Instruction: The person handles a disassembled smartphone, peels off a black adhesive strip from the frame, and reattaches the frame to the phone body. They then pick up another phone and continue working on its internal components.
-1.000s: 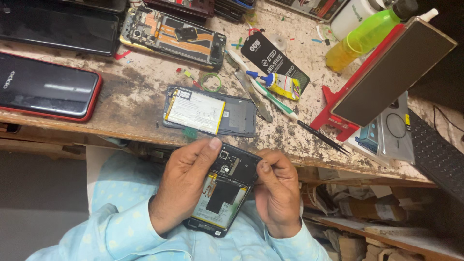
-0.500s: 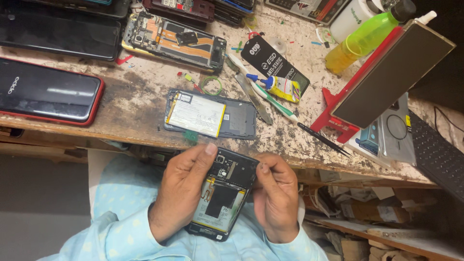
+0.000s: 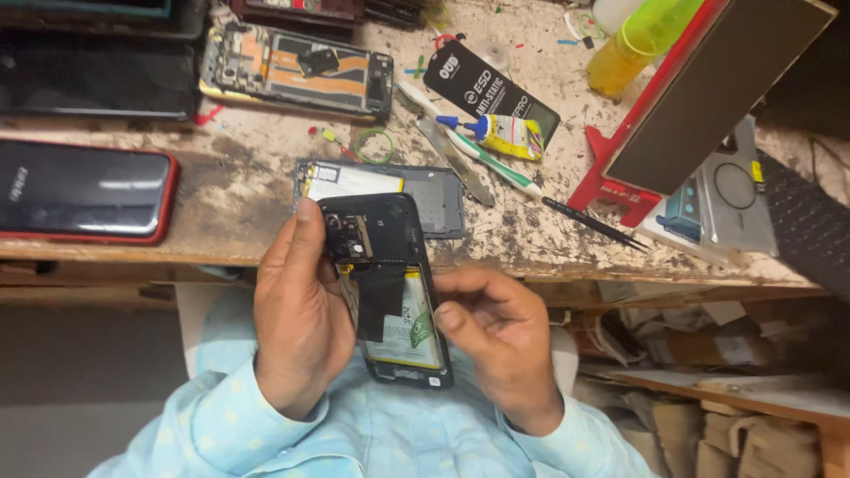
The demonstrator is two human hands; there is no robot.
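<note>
Both hands hold an opened phone [image 3: 390, 292] over my lap, just below the edge of the workbench [image 3: 221, 190]. My left hand [image 3: 297, 314] wraps the phone's left side, fingers reaching up beside the camera area at the top. My right hand [image 3: 491, 341] is curled at the right edge, thumb pressing near the battery [image 3: 412, 323]. A black strip [image 3: 379, 301] lies across the phone's middle.

With its back off, the phone looks light, stiff and fragile; I judge the frame edges the safest grip, clear of the exposed parts and battery.

On the bench lie another opened phone [image 3: 381, 184], a red-edged phone [image 3: 84, 190], a glue tube [image 3: 500, 134], a toothbrush [image 3: 469, 150] and a yellow-green bottle [image 3: 642, 40].
</note>
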